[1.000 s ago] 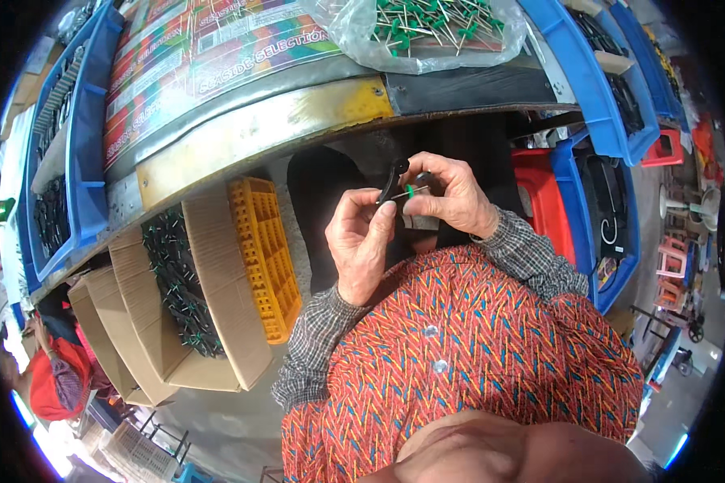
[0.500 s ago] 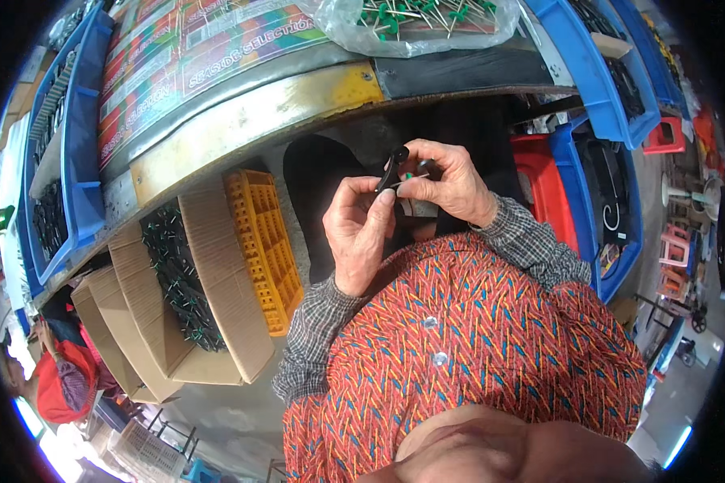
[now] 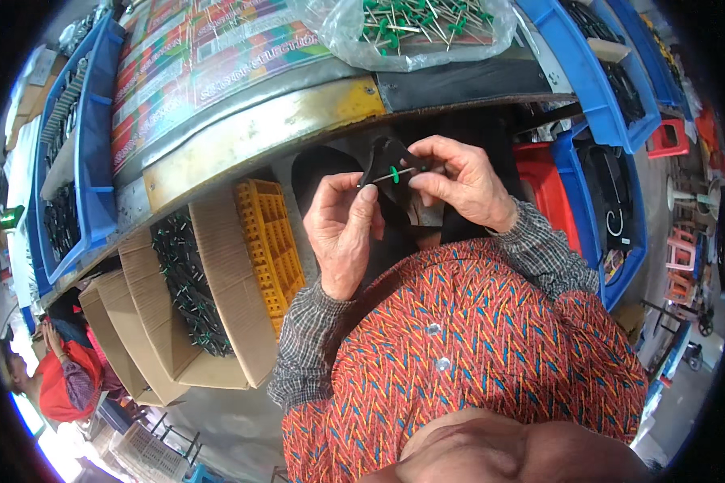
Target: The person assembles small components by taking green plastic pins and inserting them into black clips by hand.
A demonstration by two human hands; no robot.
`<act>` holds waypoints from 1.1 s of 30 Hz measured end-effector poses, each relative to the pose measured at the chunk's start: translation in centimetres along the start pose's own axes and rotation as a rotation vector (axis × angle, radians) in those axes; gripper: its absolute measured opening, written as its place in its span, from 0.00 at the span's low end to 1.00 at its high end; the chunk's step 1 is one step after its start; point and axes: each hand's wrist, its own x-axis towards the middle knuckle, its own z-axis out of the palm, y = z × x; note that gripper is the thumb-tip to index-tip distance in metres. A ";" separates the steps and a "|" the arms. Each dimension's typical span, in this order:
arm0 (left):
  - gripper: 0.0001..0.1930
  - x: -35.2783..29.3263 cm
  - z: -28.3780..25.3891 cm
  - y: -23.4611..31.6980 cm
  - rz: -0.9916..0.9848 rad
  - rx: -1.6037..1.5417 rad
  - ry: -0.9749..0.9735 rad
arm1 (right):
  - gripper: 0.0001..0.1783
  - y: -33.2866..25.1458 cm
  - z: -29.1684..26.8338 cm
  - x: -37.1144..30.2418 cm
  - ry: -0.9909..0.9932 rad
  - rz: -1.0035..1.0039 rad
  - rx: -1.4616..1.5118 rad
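Observation:
My right hand (image 3: pixel 463 181) grips a small black plastic part (image 3: pixel 385 161) just below the workbench edge (image 3: pixel 258 137). My left hand (image 3: pixel 345 229) pinches a thin metal pin with a green collar (image 3: pixel 392 173), and the pin lies across the black part. Both hands meet in front of my chest, over my red patterned shirt. A clear bag of green-collared pins (image 3: pixel 415 28) lies on the bench above the hands.
Blue bins (image 3: pixel 84 161) of black parts flank the bench on the left and right (image 3: pixel 596 72). Under the bench stand cardboard boxes (image 3: pixel 217 306) of assembled black pieces and an orange crate (image 3: pixel 270 245). A red bin (image 3: pixel 544 185) sits right. A person in red (image 3: pixel 56 378) crouches at far left.
The hands have lifted slightly toward the bench edge. The green-collared pin now shows lying across the black part.

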 end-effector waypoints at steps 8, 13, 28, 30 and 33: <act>0.16 4.3 0.2 5.6 0.510 0.771 0.183 | 0.11 -5.9 0.0 4.2 0.128 -0.440 -0.459; 0.10 7.2 -0.8 7.6 0.581 1.095 0.261 | 0.12 -6.4 1.4 8.3 0.249 -0.704 -0.806; 0.04 10.9 -3.7 5.8 0.879 1.358 0.361 | 0.12 -4.7 4.7 11.8 0.380 -0.721 -1.273; 0.04 10.4 -3.8 6.2 0.807 1.289 0.321 | 0.16 -5.3 4.1 10.8 0.299 -0.673 -1.237; 0.07 8.0 -3.9 8.3 0.809 0.800 0.254 | 0.14 -7.6 1.7 9.0 0.285 -0.779 -0.970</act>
